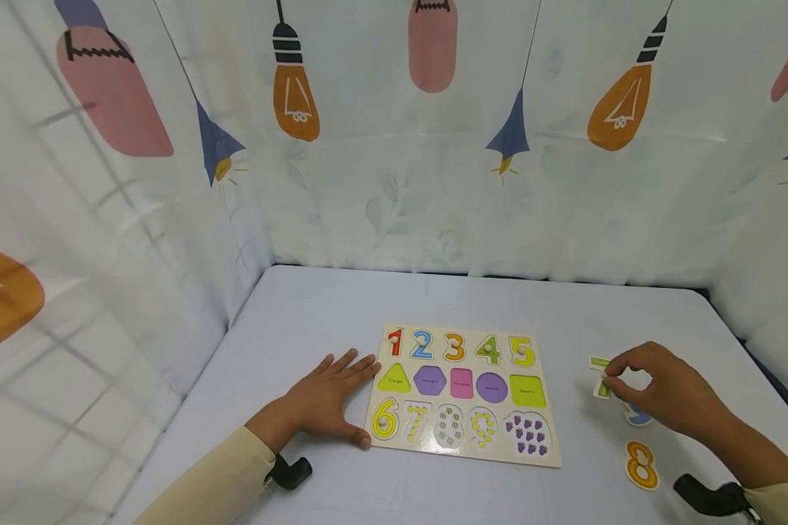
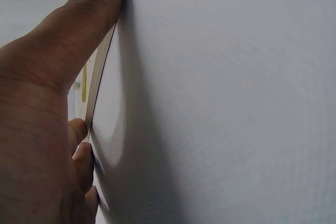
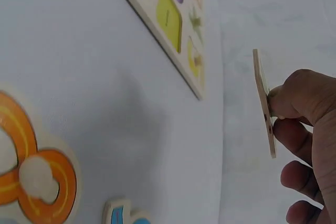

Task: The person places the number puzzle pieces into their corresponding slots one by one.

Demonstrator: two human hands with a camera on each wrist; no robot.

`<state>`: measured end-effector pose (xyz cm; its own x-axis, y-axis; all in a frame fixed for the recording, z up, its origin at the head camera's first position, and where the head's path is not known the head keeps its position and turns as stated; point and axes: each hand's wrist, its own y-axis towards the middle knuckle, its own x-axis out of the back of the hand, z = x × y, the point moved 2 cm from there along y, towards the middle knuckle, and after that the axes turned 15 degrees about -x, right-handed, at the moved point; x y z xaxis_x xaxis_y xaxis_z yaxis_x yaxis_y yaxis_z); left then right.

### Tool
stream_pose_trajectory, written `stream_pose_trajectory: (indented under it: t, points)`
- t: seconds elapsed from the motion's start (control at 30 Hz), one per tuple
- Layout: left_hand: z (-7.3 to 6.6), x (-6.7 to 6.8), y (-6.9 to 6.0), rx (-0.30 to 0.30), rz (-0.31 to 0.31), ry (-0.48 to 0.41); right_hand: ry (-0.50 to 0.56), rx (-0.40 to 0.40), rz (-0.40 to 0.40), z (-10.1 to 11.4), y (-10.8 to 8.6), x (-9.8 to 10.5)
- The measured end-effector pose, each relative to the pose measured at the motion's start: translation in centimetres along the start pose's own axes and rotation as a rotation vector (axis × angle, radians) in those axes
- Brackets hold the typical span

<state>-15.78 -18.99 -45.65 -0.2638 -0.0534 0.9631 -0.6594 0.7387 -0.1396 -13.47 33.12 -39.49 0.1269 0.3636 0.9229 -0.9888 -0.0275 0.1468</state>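
Note:
My left hand [image 1: 331, 394] lies with spread, straight fingers along the left edge of a wooden number puzzle board [image 1: 462, 453], its thumb at the lower left corner. In the left wrist view the thumb [image 2: 79, 24] touches the board's edge. My right hand [image 1: 670, 390] pinches a green number piece [image 1: 600, 362], seemingly a 7, between thumb and index finger, raised off the table. The right wrist view shows this piece edge-on [image 3: 264, 108]. Below that hand lie an orange number 8 piece [image 1: 642, 465] and a partly hidden blue piece [image 1: 639, 417].
Number pieces 1 to 5 sit in the board's top row, and a yellow 6 [image 1: 385, 419] sits at bottom left. Beside it are recesses with printed pictures. A white cloth covers the table [image 1: 315, 313]; patterned curtains [image 1: 394, 182] hang behind and at the sides.

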Motion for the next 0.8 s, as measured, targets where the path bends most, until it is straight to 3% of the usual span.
stream_pose_trajectory:
  t: [0.33, 0.8]
  points:
    - [0.0, -0.1, 0.0, 0.002, 0.006, 0.003, 0.061, 0.073, -0.032, 5.2, 0.8, -2.6]
    - [0.0, -0.2, 0.0, 0.01, 0.009, 0.022, 0.116, 0.132, 0.088, 11.8, 0.7, -6.7]
